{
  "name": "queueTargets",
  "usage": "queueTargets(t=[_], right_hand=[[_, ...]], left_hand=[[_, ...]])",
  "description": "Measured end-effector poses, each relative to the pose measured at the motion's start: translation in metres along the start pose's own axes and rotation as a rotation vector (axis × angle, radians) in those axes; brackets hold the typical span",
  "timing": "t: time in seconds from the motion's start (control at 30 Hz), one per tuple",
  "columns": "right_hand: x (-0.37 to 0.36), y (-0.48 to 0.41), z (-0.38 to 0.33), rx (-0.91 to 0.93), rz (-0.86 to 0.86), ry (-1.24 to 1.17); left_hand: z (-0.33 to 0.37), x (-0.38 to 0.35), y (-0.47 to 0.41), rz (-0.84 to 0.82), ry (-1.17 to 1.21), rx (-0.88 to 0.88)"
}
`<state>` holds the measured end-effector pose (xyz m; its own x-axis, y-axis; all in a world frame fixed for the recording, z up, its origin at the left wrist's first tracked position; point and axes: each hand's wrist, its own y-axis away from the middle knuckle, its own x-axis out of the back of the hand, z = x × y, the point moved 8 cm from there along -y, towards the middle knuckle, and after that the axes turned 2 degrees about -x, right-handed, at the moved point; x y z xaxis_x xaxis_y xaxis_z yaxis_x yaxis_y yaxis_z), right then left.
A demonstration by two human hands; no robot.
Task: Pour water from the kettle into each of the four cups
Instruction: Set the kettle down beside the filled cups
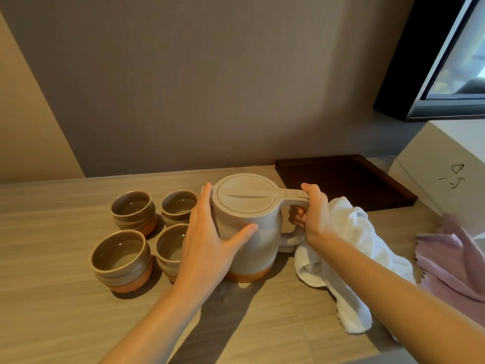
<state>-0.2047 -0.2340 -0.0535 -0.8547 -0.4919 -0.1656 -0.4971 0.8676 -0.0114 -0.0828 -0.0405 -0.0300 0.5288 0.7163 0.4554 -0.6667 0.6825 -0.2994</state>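
So, progress check: the pale grey round-lidded kettle with the terracotta base is sitting upright on the light wood-grain counter, lid shut, not tipped at all. No water is running right now.

The four squat grey-glazed clay cups are bunched in a two-by-two square just left of the kettle. Honestly can't say for sure whether they're filled. The far-right cup and the near-left one have a bit of a sheen inside that could be water, but it could be the glaze too. So my guess is this is either right before the first pour or right after the last.

Hands: the right hand is wrapped round the kettle's handle, fingers curled through the loop. The left hand is flat against the kettle's cup-side wall, fingers straight, thumb spread across the front, steadying rather than gripping. It partly hides the near-right cup.

A crumpled white towel lies right behind the handle.
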Motion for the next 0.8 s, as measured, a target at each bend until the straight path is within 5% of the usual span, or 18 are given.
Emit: queueTargets(t=[0.5,0.8], right_hand=[[-0.021,-0.030,0.008,0.042,0.103,0.108],[-0.019,-0.009,-0.006,0.083,0.163,0.458]], left_hand=[[-0.004,0.002,-0.008,0.183,-0.159,-0.012],[0.003,0.005,-0.011,0.108,-0.346,0.006]])
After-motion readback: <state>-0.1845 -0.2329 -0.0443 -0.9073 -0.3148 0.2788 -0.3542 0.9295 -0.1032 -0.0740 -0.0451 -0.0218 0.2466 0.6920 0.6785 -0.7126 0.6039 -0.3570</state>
